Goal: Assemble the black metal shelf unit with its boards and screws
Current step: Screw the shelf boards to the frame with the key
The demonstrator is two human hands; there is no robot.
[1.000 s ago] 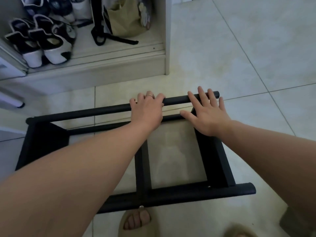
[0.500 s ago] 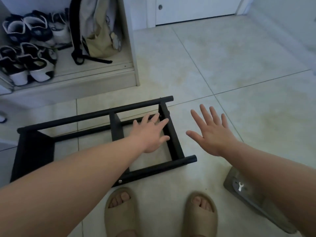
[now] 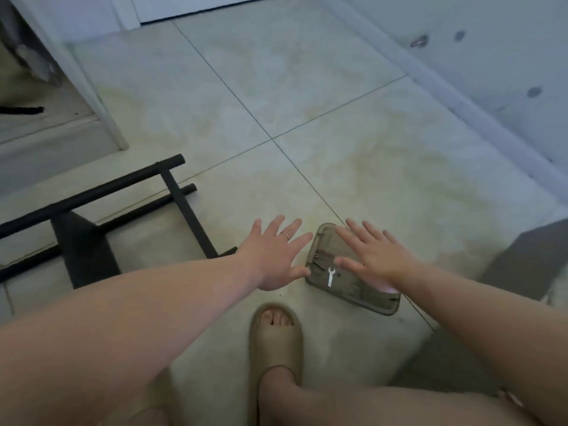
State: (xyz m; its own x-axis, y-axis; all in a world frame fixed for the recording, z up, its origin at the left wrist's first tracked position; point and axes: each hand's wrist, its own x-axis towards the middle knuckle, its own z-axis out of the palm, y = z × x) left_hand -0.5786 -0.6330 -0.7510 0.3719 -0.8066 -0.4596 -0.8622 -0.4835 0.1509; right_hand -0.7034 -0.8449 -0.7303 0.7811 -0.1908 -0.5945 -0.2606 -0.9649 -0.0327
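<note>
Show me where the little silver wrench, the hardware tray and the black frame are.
silver wrench (image 3: 330, 276), head view, middle of its shaft.
hardware tray (image 3: 326, 241), head view, bare part near its far left corner.
black frame (image 3: 92, 193), head view, on its far long bar.

The pale tiled floor (image 3: 307, 87), crossed by thin dark grout lines, carries a flat greyish packet (image 3: 362, 298), which lies across one of those lines. A small silvery spanner (image 3: 330, 276) shows at the packet's left side. Left of the packet, the black metal frame (image 3: 92, 195) lies on the tiles. Just nearer than the packet stands a foot in a tan sandal (image 3: 276, 342). Right of the packet sits a dark grey slab (image 3: 522, 262).
</note>
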